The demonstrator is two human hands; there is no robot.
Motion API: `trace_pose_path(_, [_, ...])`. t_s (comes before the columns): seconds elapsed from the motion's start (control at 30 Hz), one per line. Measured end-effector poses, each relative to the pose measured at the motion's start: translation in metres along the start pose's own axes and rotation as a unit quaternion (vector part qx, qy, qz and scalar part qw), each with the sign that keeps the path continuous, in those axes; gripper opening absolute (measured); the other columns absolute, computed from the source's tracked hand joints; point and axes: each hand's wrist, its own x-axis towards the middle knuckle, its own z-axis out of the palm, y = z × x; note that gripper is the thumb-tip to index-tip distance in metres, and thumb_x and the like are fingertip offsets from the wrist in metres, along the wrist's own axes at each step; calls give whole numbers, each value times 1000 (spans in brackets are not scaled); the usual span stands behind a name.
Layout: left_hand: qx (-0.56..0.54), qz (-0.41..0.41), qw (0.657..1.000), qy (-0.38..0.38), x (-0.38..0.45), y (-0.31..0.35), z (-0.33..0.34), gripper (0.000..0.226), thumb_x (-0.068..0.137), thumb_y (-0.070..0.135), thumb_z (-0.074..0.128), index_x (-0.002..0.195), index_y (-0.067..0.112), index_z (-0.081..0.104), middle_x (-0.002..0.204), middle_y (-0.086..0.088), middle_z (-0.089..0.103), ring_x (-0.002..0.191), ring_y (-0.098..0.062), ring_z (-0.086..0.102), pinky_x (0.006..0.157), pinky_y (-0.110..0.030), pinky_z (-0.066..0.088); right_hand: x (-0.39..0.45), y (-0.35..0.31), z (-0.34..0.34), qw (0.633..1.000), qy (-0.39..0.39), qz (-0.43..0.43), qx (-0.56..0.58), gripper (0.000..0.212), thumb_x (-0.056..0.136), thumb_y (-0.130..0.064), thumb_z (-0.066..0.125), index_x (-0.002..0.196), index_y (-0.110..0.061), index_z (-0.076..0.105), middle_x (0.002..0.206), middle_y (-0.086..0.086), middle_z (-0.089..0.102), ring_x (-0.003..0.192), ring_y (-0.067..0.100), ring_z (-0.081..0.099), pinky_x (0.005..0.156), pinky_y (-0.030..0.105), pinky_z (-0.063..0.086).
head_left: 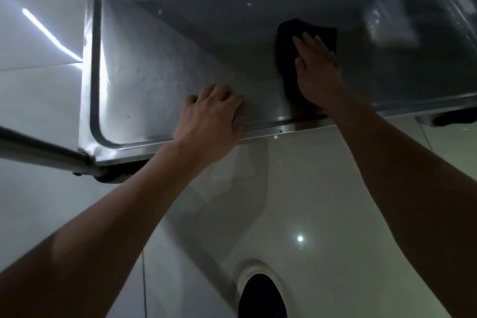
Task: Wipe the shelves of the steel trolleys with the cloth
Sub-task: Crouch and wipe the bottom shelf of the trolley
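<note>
A steel trolley shelf (154,80) with a raised rim fills the upper half of the head view. A dark cloth (286,41) lies flat on the shelf, right of centre. My right hand (316,70) presses on the cloth with straight, spread fingers and covers its near part. My left hand (211,117) rests on the shelf's near rim, its fingers curled over the edge onto the shelf surface.
A trolley leg tube (38,147) runs in from the left to the near-left corner, with a castor (111,178) under it. Another castor (449,119) shows at the right. Glossy white floor tiles (309,188) lie below, with a dark round opening (260,297) near the bottom.
</note>
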Motion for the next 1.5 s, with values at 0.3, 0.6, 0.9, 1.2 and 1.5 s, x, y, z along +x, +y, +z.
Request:
trace_pose_path(0.3, [46, -169, 984, 1, -52, -87, -27, 54, 96, 46, 51, 145, 25, 43, 153, -8, 36, 145, -31, 26, 113, -61, 26, 20, -124, 48, 994, -57, -87, 19, 51, 106, -23, 29, 157, -26, 25, 167, -4, 12, 154, 17, 4, 122, 44, 1])
trace_pose_path(0.6, [49, -212, 976, 15, -82, -113, -39, 40, 97, 43, 47, 134, 26, 49, 139, -2, 43, 132, -28, 37, 103, -46, 35, 38, -249, 94, 975, -96, -199, 11, 51, 106, -25, 29, 157, -30, 23, 166, -7, 12, 153, 16, 4, 122, 46, 3])
trace_pose_path(0.9, [56, -214, 975, 26, -87, -121, -36, 47, 97, 47, 41, 139, 25, 47, 142, -1, 45, 135, -26, 37, 106, -45, 33, 30, -290, 94, 942, -151, -298, 43, 51, 104, -21, 34, 153, -33, 34, 165, -9, 20, 152, 12, 9, 122, 42, 3])
trace_pose_path(1.2, [46, -192, 980, 0, -64, -88, -37, 42, 94, 32, 57, 133, 19, 56, 140, -6, 48, 134, -29, 37, 109, -54, 33, 21, -171, 62, 985, -76, -143, 53, 49, 106, -17, 33, 154, -25, 33, 165, -3, 19, 153, 19, 9, 122, 46, 4])
trace_pose_path(1.5, [-13, -19, 1000, 7, -36, 5, -7, 30, 99, 39, 45, 119, 30, 65, 128, 3, 55, 122, -22, 44, 97, -43, 40, -31, -66, 17, 997, -49, -53, 23, 50, 106, -19, 35, 155, -28, 32, 165, -5, 18, 153, 16, 10, 123, 43, 9])
